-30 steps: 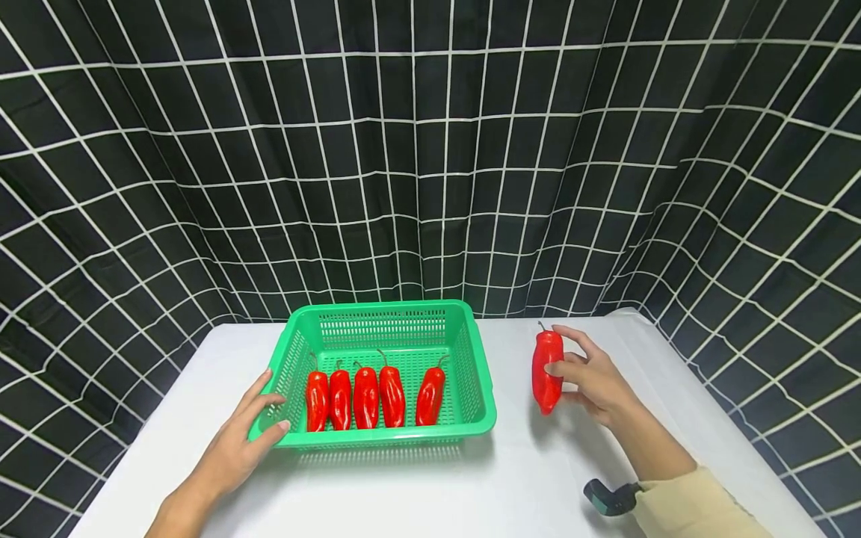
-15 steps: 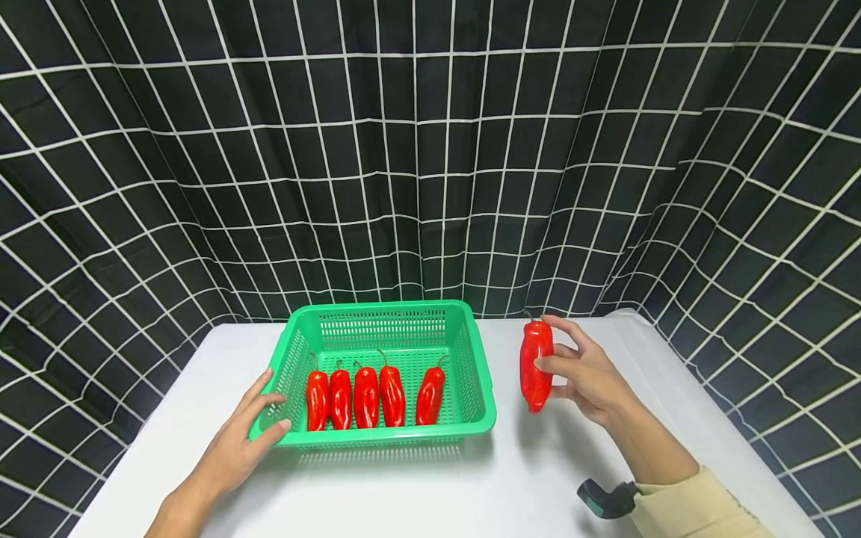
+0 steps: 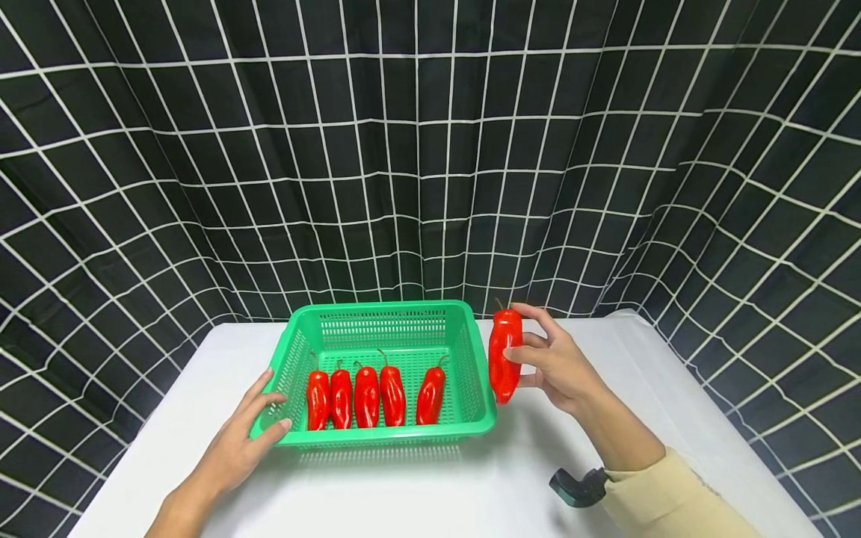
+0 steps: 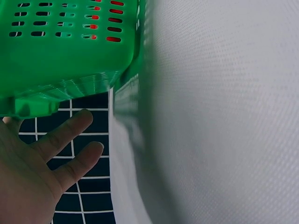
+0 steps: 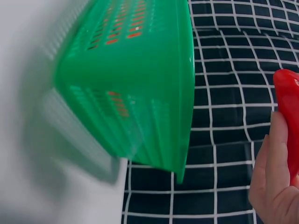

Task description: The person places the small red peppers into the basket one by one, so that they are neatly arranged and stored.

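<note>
My right hand (image 3: 561,366) holds a glossy red pepper (image 3: 503,351) upright, pinched between thumb and fingers, beside the basket's right wall in the head view. Its stem points up. The right wrist view catches only part of that pepper (image 5: 290,112) at the right edge. A green plastic basket (image 3: 377,435) with slotted walls stands on the table. Inside, several red peppers (image 3: 366,397) lie side by side on the left. One more pepper (image 3: 430,396) lies apart, towards the right. At the basket's left front corner my left hand (image 3: 232,444) rests with fingers spread along the rim.
White cloth (image 3: 403,493) covers the table. A black curtain with a white grid (image 3: 417,164) surrounds it at the back and sides. Below the right wrist hangs a small dark device (image 3: 577,487) by the beige sleeve (image 3: 662,489).
My right hand has carried the pepper leftwards and slightly up, from well right of the basket to its right rim. The left hand and basket stay in place.
</note>
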The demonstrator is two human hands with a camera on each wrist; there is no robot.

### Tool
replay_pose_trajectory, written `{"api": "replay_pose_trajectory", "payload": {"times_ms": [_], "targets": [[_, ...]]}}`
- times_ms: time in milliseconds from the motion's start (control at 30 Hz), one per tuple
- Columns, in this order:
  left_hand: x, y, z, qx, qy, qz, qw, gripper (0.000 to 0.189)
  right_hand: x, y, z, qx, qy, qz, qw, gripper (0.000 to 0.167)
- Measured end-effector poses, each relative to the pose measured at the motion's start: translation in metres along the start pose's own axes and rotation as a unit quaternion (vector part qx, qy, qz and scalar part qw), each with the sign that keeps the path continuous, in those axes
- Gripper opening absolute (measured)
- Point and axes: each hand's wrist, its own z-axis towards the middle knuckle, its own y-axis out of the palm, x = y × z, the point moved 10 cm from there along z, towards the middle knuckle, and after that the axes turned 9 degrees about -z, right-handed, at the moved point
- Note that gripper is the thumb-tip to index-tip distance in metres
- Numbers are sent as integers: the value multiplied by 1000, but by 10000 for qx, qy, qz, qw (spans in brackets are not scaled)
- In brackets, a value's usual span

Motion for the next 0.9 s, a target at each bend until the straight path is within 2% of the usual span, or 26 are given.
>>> {"api": "replay_pose_trajectory", "payload": {"times_ms": [900], "targets": [[-1, 1, 0, 15, -34, -117, 9999, 29, 11, 50, 25, -269, 187, 31, 9995, 71]]}}
